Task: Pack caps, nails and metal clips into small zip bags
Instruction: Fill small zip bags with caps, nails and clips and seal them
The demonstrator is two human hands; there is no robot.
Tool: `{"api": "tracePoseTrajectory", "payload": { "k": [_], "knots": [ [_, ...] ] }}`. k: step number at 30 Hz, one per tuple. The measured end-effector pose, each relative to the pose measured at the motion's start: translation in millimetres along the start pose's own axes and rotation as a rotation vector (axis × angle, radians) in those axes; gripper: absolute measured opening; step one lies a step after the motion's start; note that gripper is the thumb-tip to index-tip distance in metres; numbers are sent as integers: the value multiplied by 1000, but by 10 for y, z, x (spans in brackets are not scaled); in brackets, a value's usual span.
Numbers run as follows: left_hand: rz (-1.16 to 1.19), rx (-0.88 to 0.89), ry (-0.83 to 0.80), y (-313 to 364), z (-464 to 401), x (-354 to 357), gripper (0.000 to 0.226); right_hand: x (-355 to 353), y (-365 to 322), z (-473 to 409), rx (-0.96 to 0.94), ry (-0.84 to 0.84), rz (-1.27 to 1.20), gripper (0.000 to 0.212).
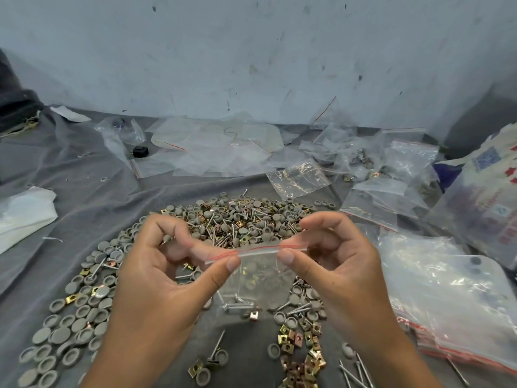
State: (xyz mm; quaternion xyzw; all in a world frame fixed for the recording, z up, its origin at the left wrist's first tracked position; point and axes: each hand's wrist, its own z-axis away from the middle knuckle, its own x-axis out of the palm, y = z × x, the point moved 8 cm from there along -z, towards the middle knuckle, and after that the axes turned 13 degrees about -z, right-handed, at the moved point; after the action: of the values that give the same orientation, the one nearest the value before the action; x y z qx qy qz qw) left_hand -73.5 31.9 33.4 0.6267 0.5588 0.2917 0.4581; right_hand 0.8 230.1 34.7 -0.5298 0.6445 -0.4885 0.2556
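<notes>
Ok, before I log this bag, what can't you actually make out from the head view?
- Zip bag: exact contents unclear; film glare and blur.
- Seal: whether fully pressed shut can't be told; left hand and right hand cover its ends.
- Filled bags at right rear: contents too small.
- Printed sack: cut off by the right edge.

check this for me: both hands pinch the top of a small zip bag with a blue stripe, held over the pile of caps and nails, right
Not quite: the stripe is red, not blue. The head view shows the left hand and right hand pinching the top of the zip bag over the pile of caps and nails.
</notes>
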Motion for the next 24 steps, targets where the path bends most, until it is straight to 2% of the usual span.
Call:
{"api": "tracePoseTrajectory", "payload": {
  "k": [6,11,13,15,19,24],
  "knots": [
    [-51,30,-74,27,-28,27,50,-43,14,-49,36,-50,-100,42],
    [-103,-1,-143,-74,-22,95,57,-17,-108,-109,15,-153,103,18],
    [-124,-11,-157,-120,-25,116,64,-151,-188,-280,-12,-108,145,13],
    [-117,-33,-143,-177,-33,98,61,-376,-312,-575,-67,-36,238,8],
    [-109,-84,-152,-258,-30,79,56,-1009,-700,-1422,-196,90,443,19],
    [-118,-94,-122,-232,-44,55,35,-1721,-943,-2141,-209,206,710,14]
  ]
}}
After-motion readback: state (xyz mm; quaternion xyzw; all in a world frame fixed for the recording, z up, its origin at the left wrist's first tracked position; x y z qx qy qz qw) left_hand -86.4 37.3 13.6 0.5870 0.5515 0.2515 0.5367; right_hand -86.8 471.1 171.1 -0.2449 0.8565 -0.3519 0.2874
